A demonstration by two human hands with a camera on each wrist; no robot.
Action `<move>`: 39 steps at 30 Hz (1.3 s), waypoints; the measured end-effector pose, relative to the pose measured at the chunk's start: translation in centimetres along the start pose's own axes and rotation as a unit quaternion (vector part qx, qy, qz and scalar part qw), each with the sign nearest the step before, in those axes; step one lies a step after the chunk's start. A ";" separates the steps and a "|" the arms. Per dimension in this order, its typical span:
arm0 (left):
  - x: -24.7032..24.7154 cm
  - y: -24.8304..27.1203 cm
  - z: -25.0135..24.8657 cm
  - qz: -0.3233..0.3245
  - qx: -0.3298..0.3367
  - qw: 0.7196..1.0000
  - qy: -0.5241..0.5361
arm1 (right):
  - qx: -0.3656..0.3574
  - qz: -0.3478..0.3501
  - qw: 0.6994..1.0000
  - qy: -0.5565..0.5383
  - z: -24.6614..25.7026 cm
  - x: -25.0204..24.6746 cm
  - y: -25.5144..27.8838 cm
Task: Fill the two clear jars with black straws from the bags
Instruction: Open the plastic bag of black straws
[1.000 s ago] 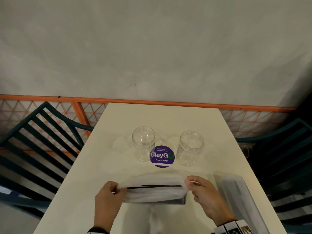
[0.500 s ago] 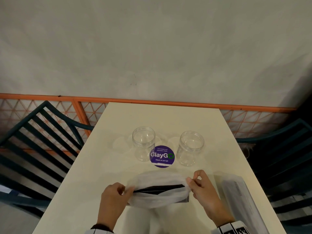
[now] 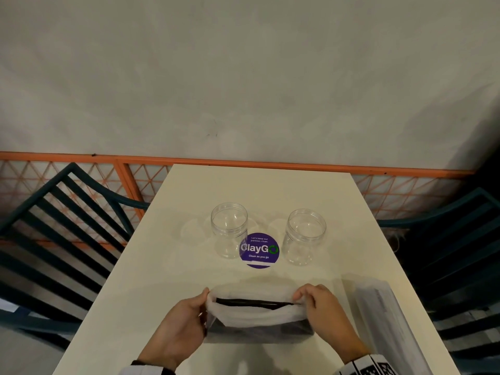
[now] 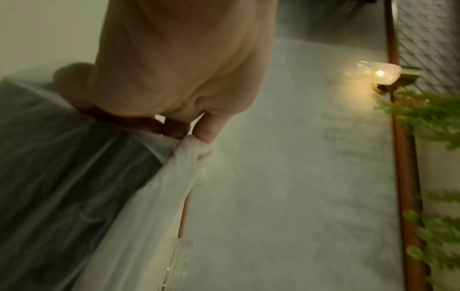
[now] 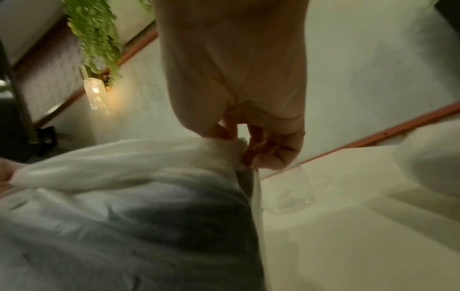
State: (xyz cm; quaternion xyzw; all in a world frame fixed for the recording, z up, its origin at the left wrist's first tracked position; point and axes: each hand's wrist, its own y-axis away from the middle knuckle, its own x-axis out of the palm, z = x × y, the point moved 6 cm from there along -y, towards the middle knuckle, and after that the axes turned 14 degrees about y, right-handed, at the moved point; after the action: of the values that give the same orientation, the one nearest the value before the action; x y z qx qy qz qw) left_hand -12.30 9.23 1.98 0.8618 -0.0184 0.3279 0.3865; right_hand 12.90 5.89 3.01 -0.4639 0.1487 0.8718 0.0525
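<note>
Two clear jars stand open and upright mid-table, the left jar (image 3: 229, 231) and the right jar (image 3: 305, 235). Close to me a plastic bag (image 3: 257, 315) of black straws (image 3: 254, 302) stands on the table (image 3: 162, 266), its mouth pulled wide. My left hand (image 3: 186, 320) pinches the bag's left rim; the bag (image 4: 104, 196) runs down from my left fingers (image 4: 206, 126) in the left wrist view. My right hand (image 3: 322, 312) pinches the right rim, and the right wrist view shows the bag (image 5: 124, 177) bunched in my right fingers (image 5: 268, 153). A second bag (image 3: 387, 318) lies flat at the right.
A purple round sticker (image 3: 259, 250) lies between the jars. Dark slatted chairs stand left (image 3: 54, 239) and right (image 3: 454, 253) of the table. An orange rail (image 3: 243, 161) and a wall back the table's far edge.
Both hands have slid the bag's rolled rim downward and spread the mouth wider. The dark line of straws shows more clearly inside the opening.
</note>
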 end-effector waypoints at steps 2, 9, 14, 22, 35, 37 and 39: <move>0.5 0.1 -0.3 0.006 0.022 0.999 -0.040 | -0.016 0.009 0.999 0.044 1.0 0.2 0.3; 0.4 0.5 -2.0 -0.079 0.142 0.960 -0.228 | -0.019 -0.017 1.000 0.013 1.8 -0.7 0.7; 0.2 0.8 -3.1 -0.174 0.301 0.883 -0.315 | -0.022 -0.099 0.994 -0.043 1.6 -1.9 1.0; 2.2 -0.1 -1.4 -0.079 0.410 0.752 -0.511 | -0.086 0.033 0.993 0.079 2.1 0.6 1.0; 1.6 0.2 -1.7 -0.080 0.355 0.786 -0.500 | -0.086 -0.015 0.986 0.142 2.9 0.1 1.6; 1.8 0.2 -1.6 -0.068 0.351 0.788 -0.502 | -0.075 -0.019 0.988 0.137 2.3 0.1 1.4; 2.0 0.6 -1.6 -0.059 0.335 0.787 -0.515 | -0.074 -0.028 0.985 0.154 2.1 -0.2 1.2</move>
State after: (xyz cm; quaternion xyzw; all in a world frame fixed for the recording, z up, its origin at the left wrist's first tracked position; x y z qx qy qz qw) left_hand -11.71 10.34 4.29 0.9775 -0.0523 -0.2028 0.0249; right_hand 11.06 5.37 4.50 -0.5993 0.0774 0.7966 0.0192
